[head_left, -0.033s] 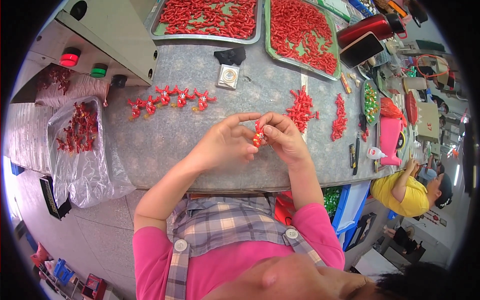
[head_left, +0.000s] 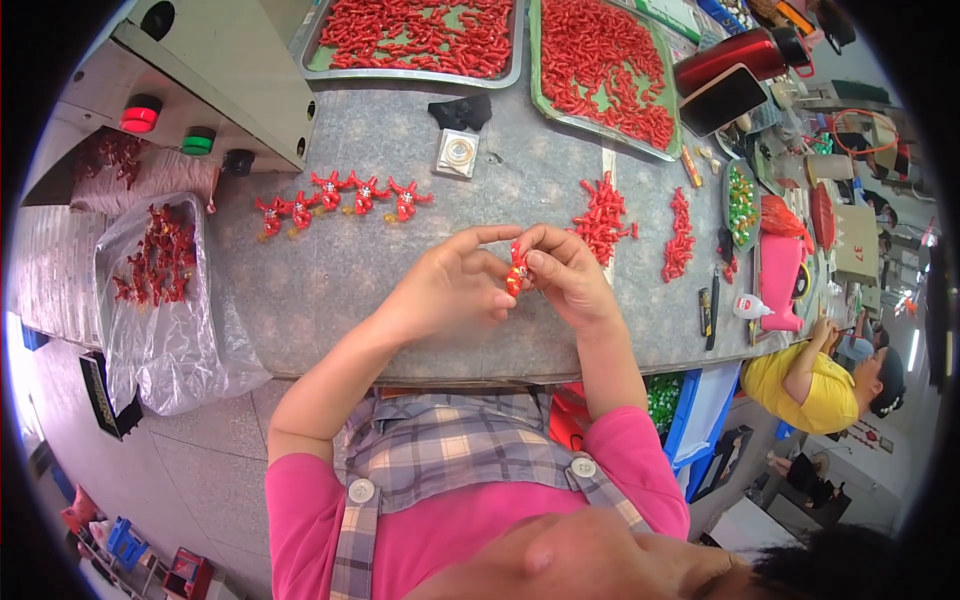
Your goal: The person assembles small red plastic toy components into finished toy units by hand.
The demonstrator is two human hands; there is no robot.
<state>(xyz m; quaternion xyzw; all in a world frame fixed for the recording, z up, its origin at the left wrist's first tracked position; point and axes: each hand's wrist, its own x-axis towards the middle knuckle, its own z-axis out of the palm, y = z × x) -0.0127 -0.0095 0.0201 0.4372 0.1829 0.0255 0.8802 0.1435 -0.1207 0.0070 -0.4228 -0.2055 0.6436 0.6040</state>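
A small red figurine (head_left: 516, 272) with yellow and white markings is held up between my two hands, above the table's front half. My left hand (head_left: 450, 285) curls around its left side, index fingertip near its top and thumb near its lower end. From the other side, my right hand (head_left: 572, 278) pinches it between thumb and index finger. Fingers partly cover the figurine. Beyond my left hand, several finished-looking red figurines (head_left: 366, 193) with raised arms stand in a row. Past my right hand lies a pile of small red pieces (head_left: 601, 222), with a narrower pile (head_left: 679, 238) farther right.
Two trays (head_left: 510, 75) (head_left: 545, 108) of red pieces stand at the back. A machine with buttons (head_left: 215, 75) and a plastic-lined bin of figurines (head_left: 200, 330) are at left. A red bottle (head_left: 735, 62), phone (head_left: 722, 100), glue bottle (head_left: 750, 306) and a person in yellow (head_left: 790, 385) are at right.
The figurine looks turned very slightly between my fingers. Both hands stay in the same place.
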